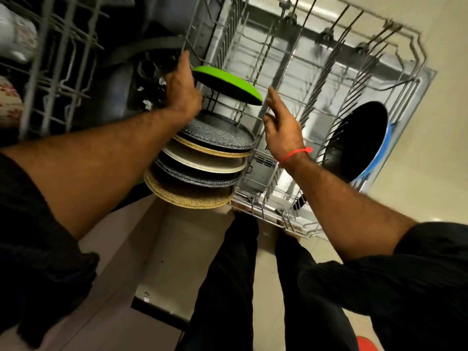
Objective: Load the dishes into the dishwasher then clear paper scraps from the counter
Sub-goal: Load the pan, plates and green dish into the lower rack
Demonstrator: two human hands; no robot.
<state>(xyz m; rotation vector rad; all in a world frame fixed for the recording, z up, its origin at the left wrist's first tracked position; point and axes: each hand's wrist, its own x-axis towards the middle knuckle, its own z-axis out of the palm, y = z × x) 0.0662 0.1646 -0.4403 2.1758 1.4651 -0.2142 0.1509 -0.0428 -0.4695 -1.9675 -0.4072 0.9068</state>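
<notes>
Five plates (202,158) racked below both hands — left hand (181,89) grips green plate (228,84); right hand (281,125) open, blue pan (359,140) beyond it.

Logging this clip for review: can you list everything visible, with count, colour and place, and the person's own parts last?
Lower rack: one, grey wire, pulled out over the open dishwasher door.
Green plate: one, green rim with dark face, standing in the rack's left row beside the left hand.
Plates: five, speckled dark grey, tan, cream, speckled dark grey and tan, standing in a row nearer the person than the green plate.
Pan: one, black inside and blue outside, on its side at the rack's right.
Upper rack: one, grey wire, top left, holding patterned white crockery.
Left hand: one, at the green plate's edge; grip unclear.
Right hand: one, open above the rack, red wrist thread.
</notes>
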